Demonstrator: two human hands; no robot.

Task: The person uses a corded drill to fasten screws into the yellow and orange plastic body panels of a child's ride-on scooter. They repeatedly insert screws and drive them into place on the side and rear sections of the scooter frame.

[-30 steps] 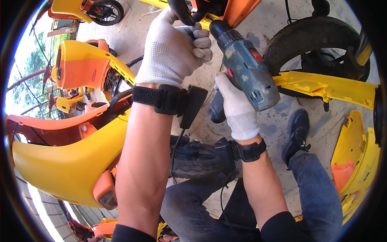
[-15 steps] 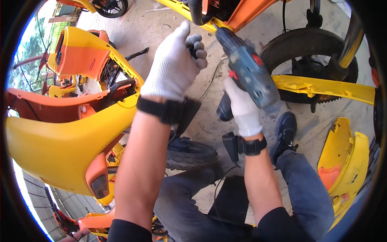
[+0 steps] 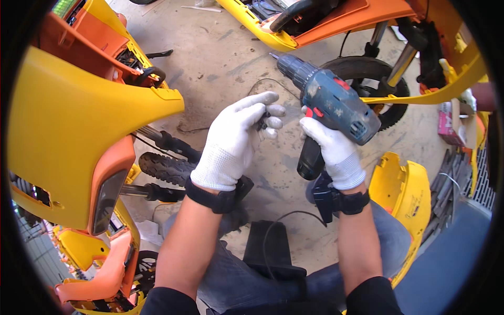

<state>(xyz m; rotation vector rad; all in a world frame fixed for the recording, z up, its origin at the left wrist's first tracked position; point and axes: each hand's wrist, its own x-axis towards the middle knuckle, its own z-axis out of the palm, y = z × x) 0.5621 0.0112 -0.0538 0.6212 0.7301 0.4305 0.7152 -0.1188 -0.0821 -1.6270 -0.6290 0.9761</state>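
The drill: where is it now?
In the head view, the drill is right of centre, held in the right hand, with a dark tyre beyond it.

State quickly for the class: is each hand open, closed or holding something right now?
Left hand: loosely curled, holding small dark pieces, too small to identify.
Right hand: closed around the handle of the drill.

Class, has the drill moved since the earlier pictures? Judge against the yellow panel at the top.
Yes. The drill has moved back, away from the yellow panel: its front overlapped the panel's edge earlier; now its tip shows just below it.
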